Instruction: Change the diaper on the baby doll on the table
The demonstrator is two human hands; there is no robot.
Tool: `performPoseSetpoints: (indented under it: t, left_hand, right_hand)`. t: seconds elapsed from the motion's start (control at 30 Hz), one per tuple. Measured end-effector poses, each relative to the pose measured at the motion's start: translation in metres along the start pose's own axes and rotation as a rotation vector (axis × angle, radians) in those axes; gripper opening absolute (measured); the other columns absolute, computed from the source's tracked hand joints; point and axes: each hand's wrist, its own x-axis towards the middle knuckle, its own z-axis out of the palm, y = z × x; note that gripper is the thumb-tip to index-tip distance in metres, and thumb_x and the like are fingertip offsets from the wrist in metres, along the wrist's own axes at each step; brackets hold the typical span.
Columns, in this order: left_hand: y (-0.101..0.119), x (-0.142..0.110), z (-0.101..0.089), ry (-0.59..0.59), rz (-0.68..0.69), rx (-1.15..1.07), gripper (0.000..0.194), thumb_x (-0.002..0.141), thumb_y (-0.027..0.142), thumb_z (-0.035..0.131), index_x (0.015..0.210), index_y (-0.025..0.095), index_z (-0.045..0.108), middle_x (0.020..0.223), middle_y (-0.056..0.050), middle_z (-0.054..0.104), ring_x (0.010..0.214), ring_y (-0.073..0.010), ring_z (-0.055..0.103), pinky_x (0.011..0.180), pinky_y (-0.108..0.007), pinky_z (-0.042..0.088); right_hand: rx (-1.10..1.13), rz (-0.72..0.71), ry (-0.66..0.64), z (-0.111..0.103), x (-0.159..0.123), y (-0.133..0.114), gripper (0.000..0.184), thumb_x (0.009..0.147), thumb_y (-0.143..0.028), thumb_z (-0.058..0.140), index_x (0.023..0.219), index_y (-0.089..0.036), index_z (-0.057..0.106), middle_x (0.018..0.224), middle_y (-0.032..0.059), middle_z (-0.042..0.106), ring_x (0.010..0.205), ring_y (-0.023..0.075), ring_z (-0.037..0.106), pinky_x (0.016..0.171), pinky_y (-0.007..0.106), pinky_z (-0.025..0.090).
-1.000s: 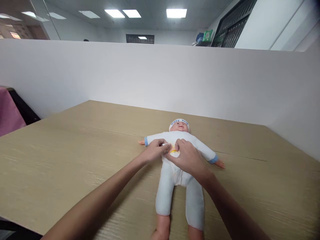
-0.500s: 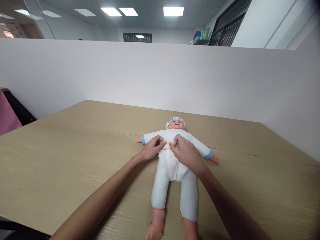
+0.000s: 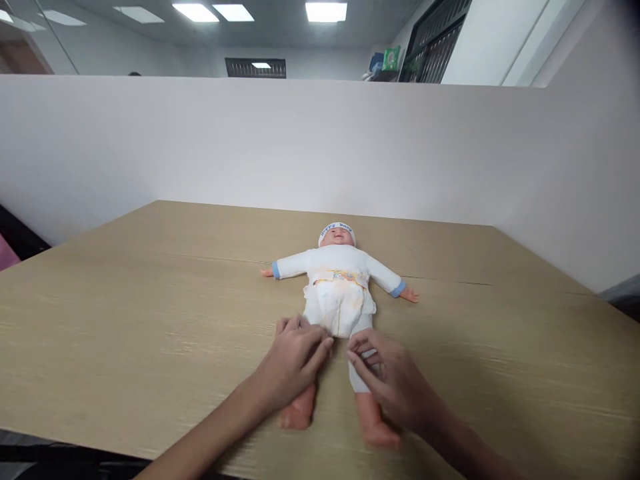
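Observation:
A baby doll [image 3: 336, 259] in a white suit with blue cuffs lies face up on the table, head away from me and arms spread. A white diaper [image 3: 337, 303] with a colourful printed waistband sits around its hips, frilly edges showing at the sides. My left hand [image 3: 303, 353] is over the doll's leg on the left, fingers loosely curved and thumb a little apart. Over the other leg hovers my right hand [image 3: 387, 373], its thumb and fingers bent with a gap between them. I see nothing held in either hand. Both hands hide parts of the legs.
The wooden table [image 3: 150, 307] has a thin seam running across it. Behind it rises a white partition [image 3: 250, 140]. A pink and black item [image 3: 10, 243] shows at the left edge, and a dark object [image 3: 625, 297] at the right edge.
Both hands have left the diaper's waist and moved down toward the doll's legs, uncovering the printed waistband. The camera view has shifted, so the doll appears slightly higher and further left.

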Motion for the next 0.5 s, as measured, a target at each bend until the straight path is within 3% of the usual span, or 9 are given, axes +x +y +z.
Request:
performPoseSetpoints:
  t: [0.13,0.2,0.33,0.43,0.5]
  left_hand:
    - [-0.017,0.015,0.008,0.101,-0.094,0.03,0.025,0.108,0.045,0.06,0.106,0.02,0.062,0.1,-0.005,0.069,0.098,-0.027,0.057,0.097,-0.045,0.038]
    - [-0.018,0.022,0.012,0.116,-0.119,0.113,0.03,0.104,0.05,0.066,0.104,0.02,0.062,0.096,-0.006,0.068,0.095,-0.0283,0.058,0.094,-0.044,0.039]
    - [-0.019,0.03,0.017,0.091,-0.109,0.166,0.032,0.104,0.051,0.067,0.09,0.021,0.065,0.084,-0.004,0.065,0.092,-0.0281,0.058,0.091,-0.043,0.04]
    - [-0.025,0.028,0.018,0.107,-0.077,0.069,0.037,0.106,0.049,0.063,0.081,0.021,0.063,0.078,-0.002,0.062,0.088,-0.0249,0.058,0.092,-0.042,0.04]
    - [-0.029,0.026,0.018,0.139,-0.033,0.004,0.034,0.107,0.045,0.061,0.083,0.021,0.064,0.086,-0.003,0.066,0.093,-0.0241,0.059,0.094,-0.042,0.04]
  right_hand:
    - [-0.126,0.01,0.12,-0.005,0.011,0.023,0.017,0.106,-0.033,0.06,0.118,-0.023,0.067,0.09,0.0011,0.072,0.077,0.0192,0.068,0.075,0.031,0.052]
    - [-0.259,-0.006,0.125,0.0,0.019,0.021,0.012,0.106,-0.032,0.059,0.104,-0.023,0.067,0.082,-0.0005,0.068,0.07,0.0186,0.063,0.069,0.031,0.045]
    - [-0.483,-0.011,0.132,0.015,0.027,0.013,0.03,0.107,-0.033,0.062,0.079,-0.023,0.057,0.074,-0.0013,0.06,0.064,0.018,0.056,0.063,0.033,0.032]
    - [-0.498,-0.016,0.158,0.022,0.025,0.013,0.028,0.106,-0.031,0.064,0.08,-0.023,0.058,0.076,-0.0014,0.06,0.067,0.0182,0.06,0.063,0.033,0.033]
    - [-0.471,-0.014,0.169,0.022,0.021,0.012,0.025,0.107,-0.032,0.062,0.083,-0.023,0.06,0.084,-0.0005,0.063,0.067,0.0172,0.061,0.064,0.032,0.036]
